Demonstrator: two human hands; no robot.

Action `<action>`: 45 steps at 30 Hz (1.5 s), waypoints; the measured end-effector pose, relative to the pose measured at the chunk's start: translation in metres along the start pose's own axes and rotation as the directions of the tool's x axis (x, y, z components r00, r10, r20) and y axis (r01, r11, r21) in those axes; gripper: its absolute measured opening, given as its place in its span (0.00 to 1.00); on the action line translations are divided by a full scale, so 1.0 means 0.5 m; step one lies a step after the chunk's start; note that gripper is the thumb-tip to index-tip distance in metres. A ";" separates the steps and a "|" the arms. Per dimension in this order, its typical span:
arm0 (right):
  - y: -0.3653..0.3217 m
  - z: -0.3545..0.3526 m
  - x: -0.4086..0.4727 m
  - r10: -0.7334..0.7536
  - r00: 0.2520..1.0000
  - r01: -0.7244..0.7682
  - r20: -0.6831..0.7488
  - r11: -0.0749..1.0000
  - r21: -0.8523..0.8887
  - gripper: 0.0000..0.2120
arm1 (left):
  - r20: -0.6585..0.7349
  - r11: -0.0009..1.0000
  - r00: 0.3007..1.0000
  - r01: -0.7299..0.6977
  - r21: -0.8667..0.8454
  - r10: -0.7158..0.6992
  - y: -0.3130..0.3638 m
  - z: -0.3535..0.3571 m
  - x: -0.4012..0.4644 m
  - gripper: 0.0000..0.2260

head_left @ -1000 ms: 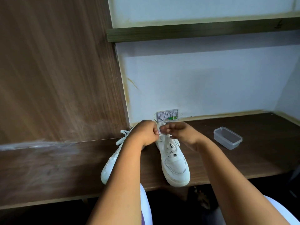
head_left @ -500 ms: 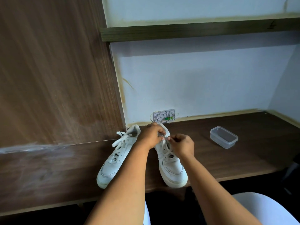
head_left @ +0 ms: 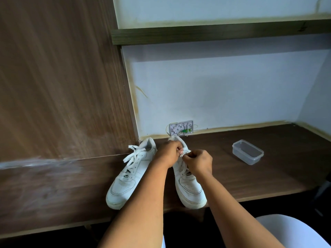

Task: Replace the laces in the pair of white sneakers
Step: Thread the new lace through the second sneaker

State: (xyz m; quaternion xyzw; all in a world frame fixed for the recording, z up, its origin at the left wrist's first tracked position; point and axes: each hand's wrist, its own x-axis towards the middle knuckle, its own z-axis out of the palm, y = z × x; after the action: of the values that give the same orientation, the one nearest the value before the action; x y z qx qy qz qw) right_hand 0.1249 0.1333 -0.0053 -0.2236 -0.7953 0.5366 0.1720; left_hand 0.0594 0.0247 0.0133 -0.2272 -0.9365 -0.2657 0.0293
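Two white sneakers stand side by side on the dark wooden desk (head_left: 268, 176), toes toward me. The left sneaker (head_left: 125, 181) is laced, with loose white lace ends spread near its collar. Over the tongue of the right sneaker (head_left: 189, 190) both hands meet. My left hand (head_left: 168, 153) pinches the white lace (head_left: 182, 154) near the top eyelets. My right hand (head_left: 198, 161) pinches the same lace just beside it. The fingers hide the lace ends and the upper eyelets.
A clear plastic container (head_left: 248, 152) sits on the desk to the right of the shoes. A small white wall box (head_left: 181, 127) with a green part is fixed behind them. A tall wooden panel (head_left: 62, 77) stands on the left, and a shelf (head_left: 215, 32) runs overhead.
Both hands came down from above the collar of the right sneaker to its tongue, still pinching the lace. The view shifted, so the left sneaker shows more fully.
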 end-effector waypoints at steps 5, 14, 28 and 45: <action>0.001 0.008 0.005 0.032 0.999 -0.032 -0.030 0.999 0.003 0.07 | 0.001 0.999 1.000 0.022 -0.031 -0.022 0.000 0.006 -0.001 0.07; 0.018 0.025 -0.006 -0.176 0.981 0.178 -0.086 0.984 0.018 0.03 | 0.041 0.975 0.995 0.094 -0.204 -0.088 -0.005 0.015 0.008 0.04; 0.037 0.022 0.013 -0.356 0.934 0.357 0.025 0.929 -0.099 0.12 | 0.145 0.834 0.976 0.214 -0.509 -0.162 -0.009 0.014 0.038 0.09; 0.029 0.000 0.015 -0.290 0.956 0.292 0.055 0.956 -0.040 0.08 | -0.103 0.858 0.987 0.056 -0.510 -0.125 -0.013 0.010 0.039 0.10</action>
State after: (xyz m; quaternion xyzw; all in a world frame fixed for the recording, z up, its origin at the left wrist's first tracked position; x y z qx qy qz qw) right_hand 0.1211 0.1420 -0.0187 -0.0952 -0.8361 0.4915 0.2243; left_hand 0.0395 0.0304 0.0093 -0.1644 -0.8397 -0.5172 0.0183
